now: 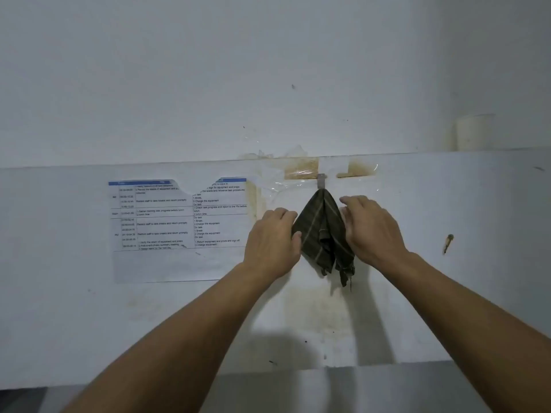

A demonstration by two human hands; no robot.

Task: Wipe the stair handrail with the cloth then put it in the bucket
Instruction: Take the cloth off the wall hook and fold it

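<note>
A dark green cloth (323,231) with thin pale stripes hangs from a small metal hook (321,180) on a white wall panel. My left hand (275,238) pinches the cloth's left edge between thumb and fingers. On the cloth's right side lies my right hand (369,226), fingers curled against the fabric; whether it grips is hard to tell. No handrail or bucket is in view.
A printed schedule sheet (179,222) in a clear sleeve is stuck to the panel left of the cloth. Yellowed tape patches (301,169) surround the hook. A pale cup (474,131) stands on the ledge at the upper right.
</note>
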